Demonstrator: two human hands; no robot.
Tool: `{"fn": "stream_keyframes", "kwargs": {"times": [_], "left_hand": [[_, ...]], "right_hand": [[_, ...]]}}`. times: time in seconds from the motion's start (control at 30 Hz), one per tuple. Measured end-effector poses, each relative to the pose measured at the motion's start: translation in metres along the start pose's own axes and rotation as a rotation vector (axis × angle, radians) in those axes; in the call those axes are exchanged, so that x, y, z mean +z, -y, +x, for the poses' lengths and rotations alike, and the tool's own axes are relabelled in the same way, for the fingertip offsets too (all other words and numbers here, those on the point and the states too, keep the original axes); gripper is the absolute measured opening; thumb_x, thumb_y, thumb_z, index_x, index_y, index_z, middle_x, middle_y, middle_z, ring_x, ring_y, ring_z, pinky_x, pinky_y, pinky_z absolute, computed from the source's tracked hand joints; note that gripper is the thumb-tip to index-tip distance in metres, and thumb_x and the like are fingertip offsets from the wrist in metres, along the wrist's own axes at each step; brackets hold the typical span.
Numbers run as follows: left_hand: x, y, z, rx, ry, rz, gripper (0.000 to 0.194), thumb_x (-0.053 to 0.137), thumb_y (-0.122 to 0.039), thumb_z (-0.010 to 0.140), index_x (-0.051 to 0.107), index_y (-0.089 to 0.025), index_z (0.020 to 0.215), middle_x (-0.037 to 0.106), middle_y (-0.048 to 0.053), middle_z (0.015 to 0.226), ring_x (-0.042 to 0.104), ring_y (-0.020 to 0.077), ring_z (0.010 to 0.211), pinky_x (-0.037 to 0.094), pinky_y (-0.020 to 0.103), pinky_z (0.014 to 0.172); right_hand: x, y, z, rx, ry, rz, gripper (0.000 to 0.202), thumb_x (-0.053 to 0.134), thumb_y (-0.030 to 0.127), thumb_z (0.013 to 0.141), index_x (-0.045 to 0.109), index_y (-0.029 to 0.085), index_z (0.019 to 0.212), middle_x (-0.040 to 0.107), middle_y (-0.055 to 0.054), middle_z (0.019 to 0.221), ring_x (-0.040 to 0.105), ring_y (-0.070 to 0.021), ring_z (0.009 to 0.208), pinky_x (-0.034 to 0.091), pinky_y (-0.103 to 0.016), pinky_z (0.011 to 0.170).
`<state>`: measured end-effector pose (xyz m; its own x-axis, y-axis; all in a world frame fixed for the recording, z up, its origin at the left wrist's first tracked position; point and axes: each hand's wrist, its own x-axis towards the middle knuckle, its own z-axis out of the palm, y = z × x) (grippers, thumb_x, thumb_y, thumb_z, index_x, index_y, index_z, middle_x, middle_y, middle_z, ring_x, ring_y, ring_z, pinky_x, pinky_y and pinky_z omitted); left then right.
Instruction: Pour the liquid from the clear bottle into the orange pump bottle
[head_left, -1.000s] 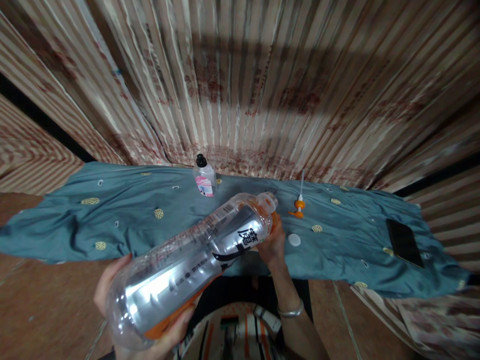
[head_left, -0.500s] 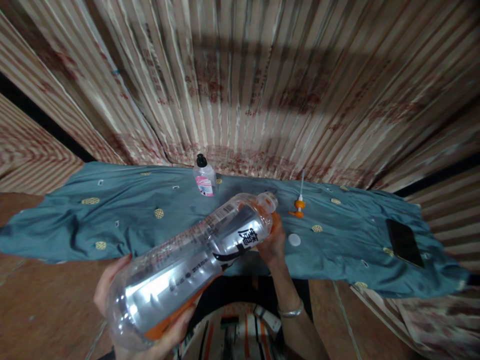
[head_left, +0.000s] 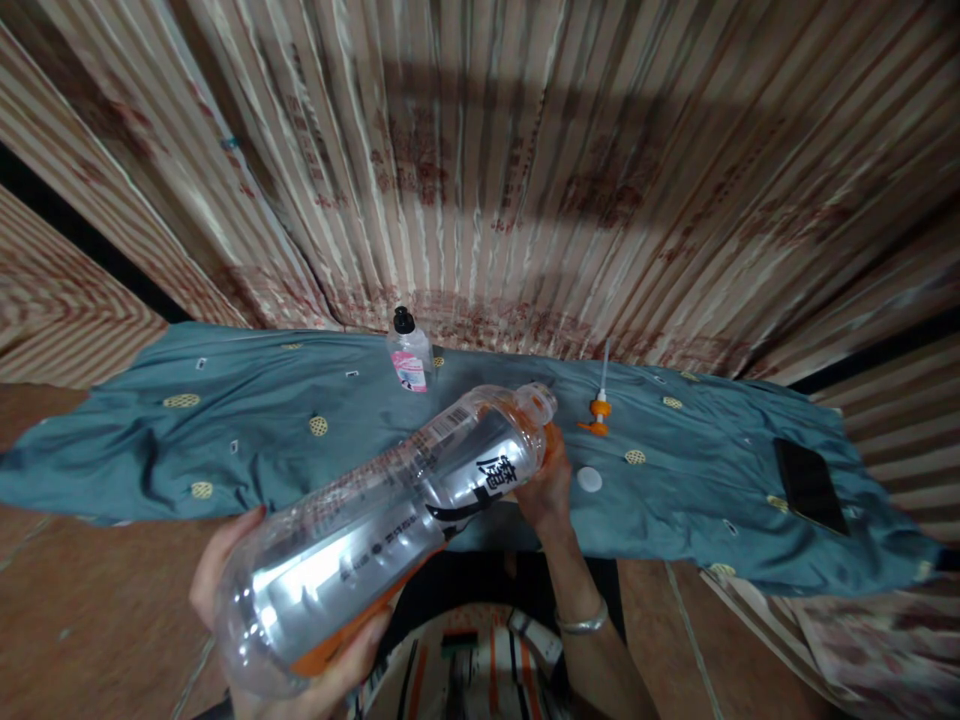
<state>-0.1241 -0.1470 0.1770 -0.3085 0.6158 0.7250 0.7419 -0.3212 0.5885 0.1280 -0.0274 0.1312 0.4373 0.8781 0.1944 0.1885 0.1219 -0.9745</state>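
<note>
A large clear plastic bottle (head_left: pixel 390 520) with a silver label and black lettering lies tilted across the middle, its uncapped mouth up and to the right. My left hand (head_left: pixel 334 680) is closed round its wide bottom end, thumb and fingers on opposite sides. Behind the bottle's neck is my right hand (head_left: pixel 546 492), fingers mostly hidden and curled by something orange that I cannot make out. To the right of that hand lie an orange pump dispenser head (head_left: pixel 598 412) with a clear tube and a white round disc (head_left: pixel 589 480).
A small clear bottle (head_left: pixel 409 360) with a black cap and pink label stands at the back of the table. A dark phone (head_left: pixel 810 487) lies at the right. Teal cloth (head_left: pixel 262 460) covers the narrow table, and a striped curtain (head_left: pixel 480 170) hangs behind it.
Almost nothing differs. Both hands and the large bottle hold the same tilted pose, with only a very slight shift.
</note>
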Motion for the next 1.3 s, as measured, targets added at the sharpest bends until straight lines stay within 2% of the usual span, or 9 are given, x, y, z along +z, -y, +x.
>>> {"fn": "stream_keyframes", "kwargs": {"times": [0.17,0.23,0.37,0.7,0.8,0.9,1.07,1.17,1.3], "left_hand": [[-0.003,-0.007,-0.001,-0.055,0.014,0.022,0.091,0.094,-0.05,0.069,0.064,-0.033,0.153,0.062,0.009,0.145,0.07,0.0357,0.119,0.053,0.063,0.123],[-0.003,-0.005,-0.002,-0.024,0.034,0.052,0.098,0.092,-0.052,0.072,0.058,-0.035,0.163,0.062,0.01,0.145,0.069,0.0366,0.12,0.056,0.064,0.12],[-0.002,0.006,-0.003,0.026,0.023,0.054,0.121,0.099,-0.061,0.057,0.056,-0.039,0.168,0.063,0.009,0.143,0.067,0.0391,0.121,0.059,0.066,0.115],[-0.003,0.0,0.002,-0.003,0.034,0.053,0.118,0.096,-0.062,0.06,0.053,-0.052,0.17,0.062,0.009,0.14,0.064,0.0458,0.121,0.051,0.086,0.114],[-0.003,-0.001,0.003,-0.011,0.039,0.055,0.117,0.094,-0.062,0.062,0.052,-0.053,0.17,0.062,0.009,0.135,0.065,0.0449,0.117,0.05,0.089,0.113],[-0.002,-0.005,0.005,-0.016,0.034,0.048,0.116,0.093,-0.063,0.062,0.053,-0.052,0.17,0.064,0.007,0.128,0.067,0.0451,0.115,0.044,0.091,0.12],[0.001,-0.01,0.007,-0.07,0.016,0.025,0.108,0.09,-0.06,0.067,0.054,-0.057,0.169,0.062,0.006,0.142,0.068,0.0457,0.125,0.038,0.085,0.129],[0.0,-0.006,0.006,-0.018,0.02,0.024,0.111,0.091,-0.061,0.066,0.052,-0.056,0.17,0.066,0.005,0.134,0.067,0.0432,0.121,0.041,0.083,0.129],[-0.002,-0.002,0.005,0.012,0.02,0.043,0.117,0.094,-0.061,0.062,0.052,-0.055,0.17,0.065,0.004,0.134,0.065,0.0407,0.119,0.042,0.082,0.128]], "right_hand": [[-0.001,-0.001,0.0,0.004,0.019,0.009,0.055,0.084,0.045,0.072,0.067,0.024,0.119,0.084,-0.012,0.105,0.079,-0.0357,0.11,0.069,-0.047,0.087],[-0.001,-0.003,0.0,0.0,0.031,-0.001,0.054,0.085,0.047,0.073,0.067,0.024,0.119,0.083,-0.011,0.104,0.079,-0.0349,0.108,0.069,-0.047,0.088],[-0.003,-0.006,0.001,-0.023,0.058,-0.015,0.057,0.087,0.047,0.074,0.068,0.021,0.122,0.083,-0.011,0.106,0.08,-0.0351,0.11,0.068,-0.048,0.092],[-0.007,-0.011,0.0,-0.007,0.044,-0.052,0.062,0.088,0.047,0.07,0.069,0.022,0.124,0.087,-0.01,0.105,0.083,-0.0318,0.092,0.068,-0.042,0.076],[-0.008,-0.014,0.0,-0.015,0.043,-0.049,0.069,0.09,0.046,0.071,0.068,0.021,0.132,0.087,-0.013,0.118,0.084,-0.033,0.105,0.07,-0.044,0.087],[-0.009,-0.016,0.0,-0.035,0.069,0.004,0.094,0.094,0.045,0.07,0.059,0.017,0.152,0.082,-0.02,0.138,0.08,-0.0375,0.128,0.067,-0.051,0.107],[-0.013,-0.019,-0.001,-0.053,0.138,0.075,0.126,0.101,0.046,0.068,0.038,0.017,0.173,0.073,-0.024,0.155,0.073,-0.0383,0.146,0.061,-0.055,0.122],[-0.018,-0.017,0.0,-0.077,0.175,0.092,0.124,0.103,0.046,0.068,0.041,0.018,0.173,0.07,-0.024,0.161,0.072,-0.0372,0.148,0.059,-0.055,0.125],[-0.024,-0.008,0.007,-0.113,0.22,0.09,0.104,0.101,0.044,0.072,0.055,0.022,0.163,0.075,-0.019,0.157,0.076,-0.0361,0.143,0.062,-0.054,0.123]]}}
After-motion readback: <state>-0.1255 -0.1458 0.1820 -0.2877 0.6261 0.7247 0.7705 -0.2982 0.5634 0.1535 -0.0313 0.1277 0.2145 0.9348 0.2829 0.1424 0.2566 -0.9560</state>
